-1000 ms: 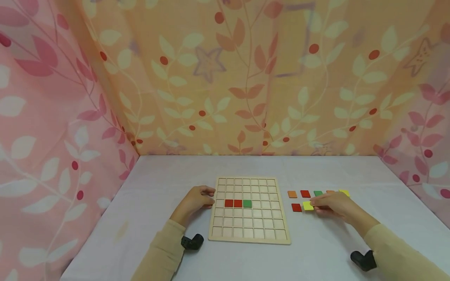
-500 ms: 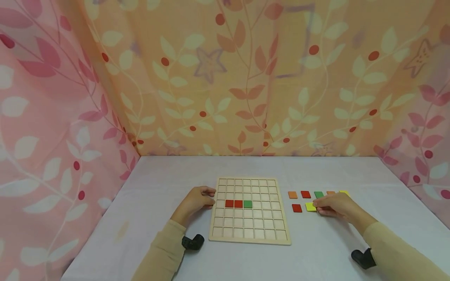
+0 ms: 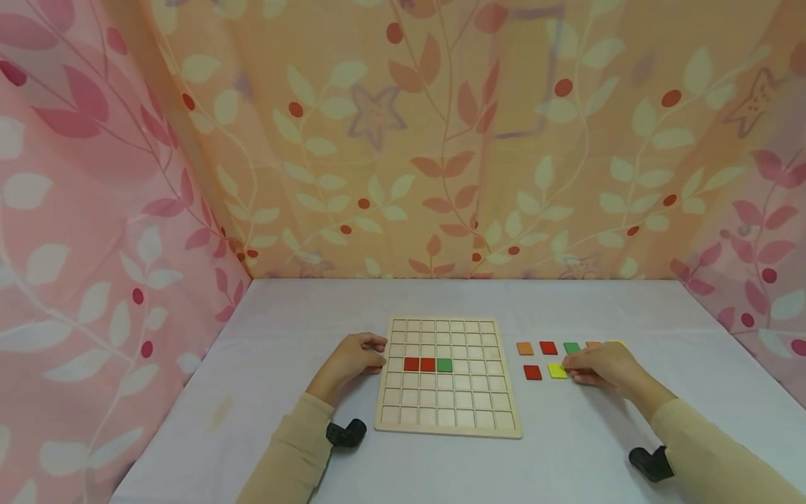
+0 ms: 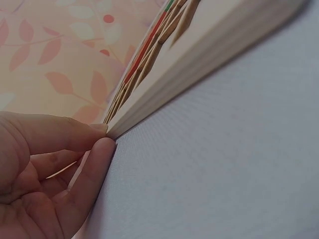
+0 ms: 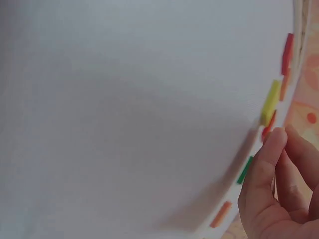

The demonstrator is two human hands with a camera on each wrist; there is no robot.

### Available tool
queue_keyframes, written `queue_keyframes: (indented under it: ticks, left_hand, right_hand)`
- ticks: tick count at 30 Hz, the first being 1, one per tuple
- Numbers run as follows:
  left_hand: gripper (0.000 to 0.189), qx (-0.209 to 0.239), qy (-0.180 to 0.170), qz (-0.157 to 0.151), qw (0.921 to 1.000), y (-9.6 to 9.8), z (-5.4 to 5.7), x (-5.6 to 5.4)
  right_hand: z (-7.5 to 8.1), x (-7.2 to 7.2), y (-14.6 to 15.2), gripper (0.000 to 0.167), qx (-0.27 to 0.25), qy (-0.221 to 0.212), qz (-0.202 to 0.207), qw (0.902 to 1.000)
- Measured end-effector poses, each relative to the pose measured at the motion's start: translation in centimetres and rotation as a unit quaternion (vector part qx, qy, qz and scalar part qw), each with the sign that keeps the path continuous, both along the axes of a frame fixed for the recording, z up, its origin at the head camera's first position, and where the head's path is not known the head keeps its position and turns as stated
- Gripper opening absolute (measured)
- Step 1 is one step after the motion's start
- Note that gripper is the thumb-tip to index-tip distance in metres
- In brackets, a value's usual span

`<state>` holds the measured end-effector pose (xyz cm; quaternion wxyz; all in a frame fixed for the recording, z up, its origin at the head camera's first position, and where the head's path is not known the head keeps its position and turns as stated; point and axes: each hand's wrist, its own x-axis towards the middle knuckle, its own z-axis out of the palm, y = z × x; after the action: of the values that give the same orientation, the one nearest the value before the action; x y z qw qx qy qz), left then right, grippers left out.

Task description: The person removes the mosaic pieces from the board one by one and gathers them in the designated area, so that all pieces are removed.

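A wooden grid board (image 3: 446,401) lies on the table, with two red tiles (image 3: 419,364) and a green tile (image 3: 444,365) side by side in one row. At its left edge, my left hand (image 3: 350,358) pinches the rim between thumb and finger, as the left wrist view shows. My right hand (image 3: 601,364) is at the right side of a yellow tile (image 3: 557,371), its fingertips close together and nothing visible between them. In the right wrist view the fingers (image 5: 279,142) stand just beside that yellow tile (image 5: 270,102); whether they touch it I cannot tell.
A red tile (image 3: 532,372) lies left of the yellow one. Behind them runs a row of orange (image 3: 525,348), red (image 3: 548,348), green (image 3: 571,347), orange and yellow tiles, the last two partly behind my right hand. Patterned curtains (image 3: 441,140) border the white table.
The yellow tile has shifted slightly right, away from the front red tile, with my right hand moving along; since then the hand has edged a little further right. My left hand stays at the board.
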<state>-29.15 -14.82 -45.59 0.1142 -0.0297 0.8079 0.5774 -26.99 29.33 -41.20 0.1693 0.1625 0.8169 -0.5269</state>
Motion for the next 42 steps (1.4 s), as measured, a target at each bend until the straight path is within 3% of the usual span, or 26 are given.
queue_keyframes:
  ticks: [3, 5, 8, 13, 25, 42]
  left_hand:
    - [0.040, 0.000, 0.001, -0.003, 1.0000, 0.0, 0.0, 0.0]
    - [0.040, 0.000, 0.002, -0.004, 1.0000, 0.0, 0.0, 0.0]
    - [0.040, 0.002, 0.002, -0.003, 1.0000, -0.1, 0.0, 0.0]
    - [0.039, -0.003, 0.002, 0.000, 1.0000, -0.1, 0.1, -0.2]
    - [0.038, -0.014, 0.005, 0.000, 0.9999, 0.0, -0.2, -0.3]
    - [0.039, -0.005, 0.007, 0.001, 1.0000, 0.0, -0.3, -0.1]
  right_hand:
    - [0.6, 0.4, -1.0, 0.056, 0.024, 0.026, 0.012, 0.9993]
    - [0.9, 0.5, -2.1, 0.042, 0.030, 0.042, 0.026, 0.9983]
    - [1.0, 0.4, -4.2, 0.036, 0.007, 0.051, 0.044, 0.9977]
    - [0.6, 0.0, -7.7, 0.036, -0.043, 0.044, 0.063, 0.9961]
    - [0.0, -0.5, -13.1, 0.035, -0.078, 0.050, 0.086, 0.9920]
    - [-1.1, -1.1, -16.6, 0.026, -0.084, 0.040, 0.117, 0.9888]
